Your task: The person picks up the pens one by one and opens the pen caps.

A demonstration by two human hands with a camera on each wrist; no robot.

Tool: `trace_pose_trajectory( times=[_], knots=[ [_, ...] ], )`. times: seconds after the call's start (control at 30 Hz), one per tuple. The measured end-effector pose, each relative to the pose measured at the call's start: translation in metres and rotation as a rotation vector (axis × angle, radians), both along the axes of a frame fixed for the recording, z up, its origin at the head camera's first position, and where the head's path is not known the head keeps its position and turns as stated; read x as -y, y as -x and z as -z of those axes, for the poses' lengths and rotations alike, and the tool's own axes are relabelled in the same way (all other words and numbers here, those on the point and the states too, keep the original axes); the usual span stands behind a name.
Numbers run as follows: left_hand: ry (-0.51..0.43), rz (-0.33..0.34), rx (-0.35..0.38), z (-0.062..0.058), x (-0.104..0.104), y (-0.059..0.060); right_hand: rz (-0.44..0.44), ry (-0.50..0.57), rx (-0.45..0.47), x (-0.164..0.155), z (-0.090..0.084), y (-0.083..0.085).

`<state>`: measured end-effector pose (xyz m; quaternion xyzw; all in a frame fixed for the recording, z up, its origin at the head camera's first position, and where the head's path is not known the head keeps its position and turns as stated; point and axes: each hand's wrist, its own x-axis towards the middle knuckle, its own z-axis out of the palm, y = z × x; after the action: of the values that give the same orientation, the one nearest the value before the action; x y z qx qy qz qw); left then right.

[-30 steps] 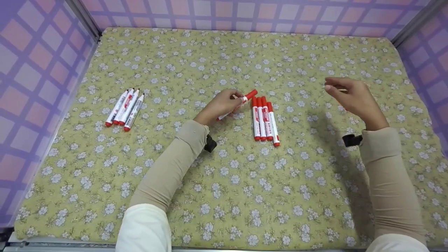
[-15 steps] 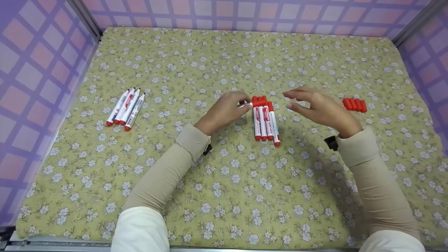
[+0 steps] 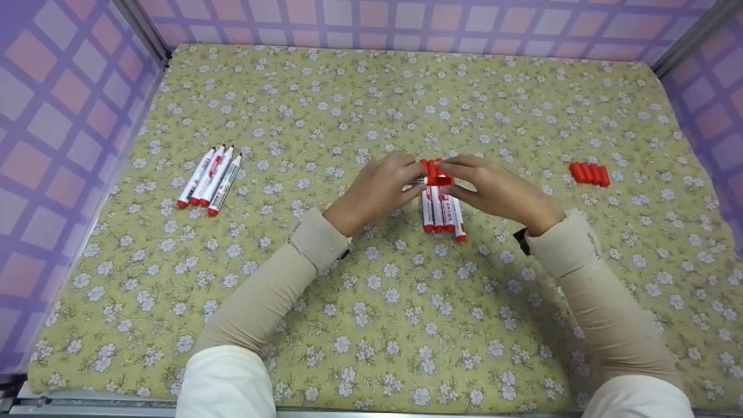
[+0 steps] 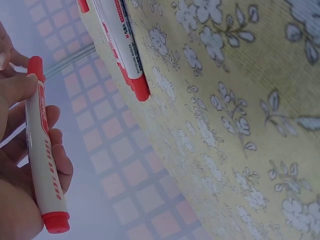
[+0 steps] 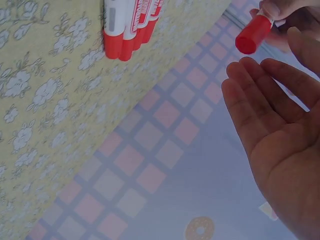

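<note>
Marker (image 3: 430, 180) in left hand (image 3: 380, 188); capped markers (image 3: 442, 213) beneath, caps (image 3: 588, 173) right.

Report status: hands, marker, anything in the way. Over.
Left hand grips capped red marker. Right hand open at its cap end. Three markers lie directly below; nothing in the way.

A staged tabletop recording booth rather than a lived-in room: a yellow floral cloth (image 3: 371, 302) covers the work surface, boxed in on three sides by purple-and-pink checked panels (image 3: 64, 116) joined by grey metal corner posts (image 3: 142, 29). On the cloth, sorted rows of red-and-white markers (image 3: 209, 179) lie toward its left edge, and loose red caps (image 3: 589, 173) toward its right.
</note>
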<state>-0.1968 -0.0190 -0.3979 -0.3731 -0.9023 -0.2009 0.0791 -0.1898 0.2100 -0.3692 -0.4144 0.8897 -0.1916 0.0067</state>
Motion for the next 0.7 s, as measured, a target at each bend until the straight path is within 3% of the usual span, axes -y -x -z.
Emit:
trace_pose_trajectory(
  times=[0.2,0.47,0.7],
  knots=[
    [0.007,0.029,-0.094,-0.001,-0.001,-0.004,-0.016,-0.022,-0.014,0.010,0.001,-0.004],
    [-0.025,0.056,-0.047,-0.004,0.000,-0.007,-0.005,-0.076,-0.090,0.020,0.003,-0.008],
    [-0.019,0.089,-0.089,-0.004,0.001,-0.007,0.026,-0.087,-0.189,0.027,0.006,-0.012]
  ],
)
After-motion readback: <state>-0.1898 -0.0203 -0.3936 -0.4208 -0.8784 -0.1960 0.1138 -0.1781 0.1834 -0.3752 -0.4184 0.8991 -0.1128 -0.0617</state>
